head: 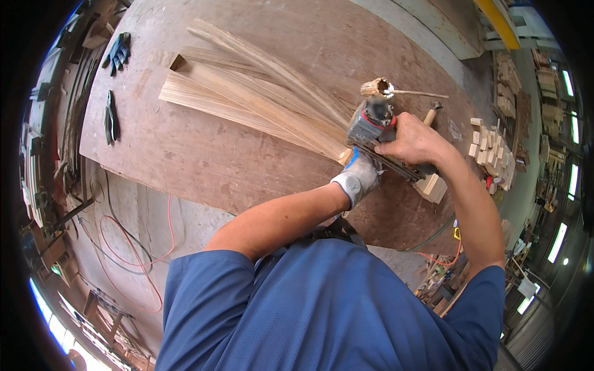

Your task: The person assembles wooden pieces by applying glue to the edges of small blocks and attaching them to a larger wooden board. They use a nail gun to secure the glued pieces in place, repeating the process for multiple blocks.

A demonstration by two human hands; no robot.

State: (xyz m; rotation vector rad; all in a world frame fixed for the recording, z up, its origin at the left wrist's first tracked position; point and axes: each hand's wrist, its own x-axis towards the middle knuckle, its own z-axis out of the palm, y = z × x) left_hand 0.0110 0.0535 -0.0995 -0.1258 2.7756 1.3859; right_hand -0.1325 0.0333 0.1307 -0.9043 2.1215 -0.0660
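Observation:
My bare right hand [410, 141] grips the handle of a pneumatic nail gun [366, 123] with a black and red cap. My left hand [359, 178], in a pale work glove with a blue stripe, is closed around the near end of a wooden piece [344, 154], close beside the nail gun's magazine. The gun hides part of its fingers. From there, a long wooden piece with an open channel at its far end [185, 67] runs away to the upper left. A flat striped-grain board [209, 102] lies beside it, and more long strips [260, 60] lie behind.
On the brown worktable [195, 157] lie a dark work glove [117, 53], pliers [109, 118] and a hammer [431, 113]. A container with a stick [378, 87] stands behind the gun. Short wood blocks [431, 188] lie at right, near a block pile [492, 148]. Hoses [134, 252] trail across the floor.

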